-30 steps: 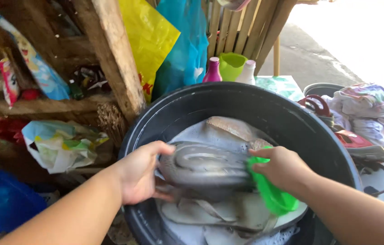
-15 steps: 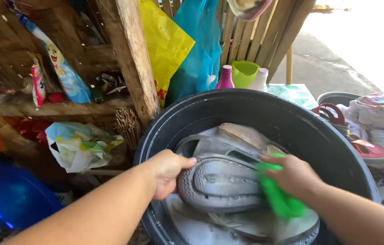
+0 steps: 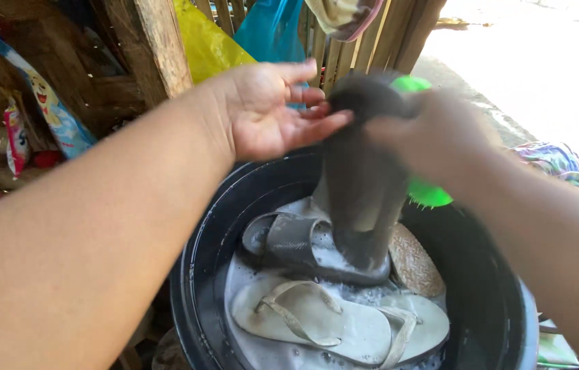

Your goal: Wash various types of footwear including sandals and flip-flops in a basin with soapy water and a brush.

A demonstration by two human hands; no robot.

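A grey sandal (image 3: 361,185) stands on end in a black basin (image 3: 190,274), its lower end in the soapy water. My right hand (image 3: 433,130), blurred, grips the sandal's upper end together with a green brush (image 3: 430,194). My left hand (image 3: 275,109) is open, palm up, with its fingertips at the top of that sandal. A second grey sandal (image 3: 289,240) lies in the water beside it. White flip-flops (image 3: 317,322) lie at the front of the basin, and a brown sole (image 3: 412,260) leans at the right.
A wooden post (image 3: 162,41) rises behind the basin, with a yellow bag (image 3: 207,44) and a blue bag (image 3: 272,31) hanging by slats. Colourful packets (image 3: 49,113) hang on the wooden shelf at left. Patterned cloth (image 3: 556,161) lies at right.
The grey sandal went from lying flat across the basin to standing upright. My right hand rose to its top with the brush. My left hand let go and opened.
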